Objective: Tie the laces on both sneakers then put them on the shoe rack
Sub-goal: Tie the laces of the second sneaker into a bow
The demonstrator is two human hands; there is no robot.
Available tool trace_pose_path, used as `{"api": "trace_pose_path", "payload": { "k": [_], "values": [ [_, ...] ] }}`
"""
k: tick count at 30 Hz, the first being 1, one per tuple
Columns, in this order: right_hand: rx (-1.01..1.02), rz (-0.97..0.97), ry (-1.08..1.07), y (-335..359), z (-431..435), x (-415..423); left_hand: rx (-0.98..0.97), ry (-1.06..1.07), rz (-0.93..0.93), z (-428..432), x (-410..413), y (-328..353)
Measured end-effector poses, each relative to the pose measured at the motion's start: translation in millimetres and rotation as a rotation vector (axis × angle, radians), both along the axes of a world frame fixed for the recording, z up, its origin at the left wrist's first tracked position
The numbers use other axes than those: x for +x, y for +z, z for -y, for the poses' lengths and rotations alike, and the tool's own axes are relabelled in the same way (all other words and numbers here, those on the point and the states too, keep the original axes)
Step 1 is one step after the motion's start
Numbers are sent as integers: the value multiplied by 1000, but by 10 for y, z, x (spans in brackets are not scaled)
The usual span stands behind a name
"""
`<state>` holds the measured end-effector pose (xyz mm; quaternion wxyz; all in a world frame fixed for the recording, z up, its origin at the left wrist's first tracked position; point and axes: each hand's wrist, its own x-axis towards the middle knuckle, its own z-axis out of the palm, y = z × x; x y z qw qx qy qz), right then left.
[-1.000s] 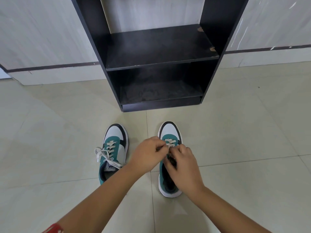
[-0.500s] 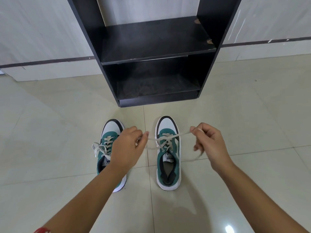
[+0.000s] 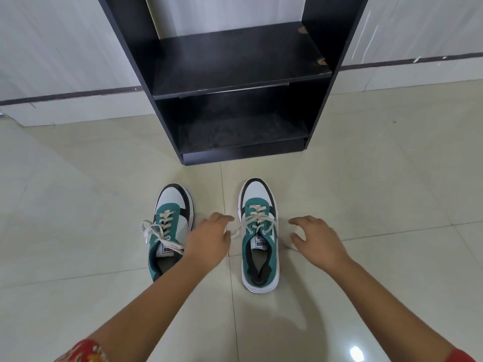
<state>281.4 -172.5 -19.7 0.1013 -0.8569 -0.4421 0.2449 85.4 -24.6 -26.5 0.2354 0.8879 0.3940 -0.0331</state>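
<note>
The right sneaker [image 3: 260,236] stands on the floor [image 3: 366,205] in front of the rack [image 3: 235,82], toe toward it, its cream laces [image 3: 257,220] crossed at the top eyelets with loose ends trailing off both sides onto the tiles. The left hand [image 3: 209,240] hovers just left of this sneaker, palm down, fingers loosely spread and slightly curled, gripping nothing; its fingertips lie close to the lace end that falls off the sneaker's left side, and whether they touch it cannot be told. The right hand [image 3: 317,240] hovers just right of the sneaker, palm down, fingers apart and bent like a claw, also holding nothing, above the lace end that lies on the tile there. Both forearms reach in from the bottom edge, with a red patterned sleeve [image 3: 83,351] at the left wrist. The left sneaker [image 3: 168,231] stands to the left of the right one, beyond the left hand, parallel, with its laces in a loose bow drooping over its outer side. The rack is a dark open unit behind the sneakers; its upper shelf [image 3: 235,61] and lower shelf [image 3: 243,134] hold no shoes, and the upper shelf's right edge shows chipped spots. The floor is glossy pale tile with thin grout lines, and a light wall [image 3: 52,48] with a dark strip runs behind the rack.
</note>
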Motion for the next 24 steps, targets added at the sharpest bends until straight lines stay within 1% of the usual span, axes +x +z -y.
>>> {"api": "trace_pose_path", "payload": {
  "k": [2, 4, 6, 8, 11, 14, 16, 17, 19, 20, 21, 22, 24],
  "values": [
    [128, -139, 7, 35, -115, -106, -129, 56, 119, 44, 101, -10],
    [161, -146, 33, 36, -221, -194, -179, 93, 173, 84, 171, -16],
    [172, -98, 14, 37, -274, -223, -166, 101, 189, 109, 201, -10],
    [191, -95, -28, 61, -267, -189, -134, 89, 209, 115, 199, 1],
    [211, -65, -41, 111, -177, -126, -23, 52, 202, 92, 156, 11],
    [173, -10, -115, 175, -59, -22, 48, 97, 193, 47, 53, 21],
    [110, -3, -184, 179, 15, 67, 154, 94, 114, 0, -44, 23],
    [56, 5, -202, 164, 40, 100, 194, 85, 28, -25, -85, 20],
    [-90, 14, -171, 89, 58, 111, 225, 53, -178, -53, -122, 31],
    [-150, 10, -131, 45, 54, 82, 220, 21, -233, -50, -115, 27],
    [-180, 7, -82, 10, 44, 38, 194, -20, -230, -31, -94, 20],
    [-166, 7, -25, -21, 32, -10, 141, -61, -166, 3, -63, 10],
    [-37, 2, 75, -45, -19, -101, 22, -98, 25, 98, 16, 18]
  ]
}}
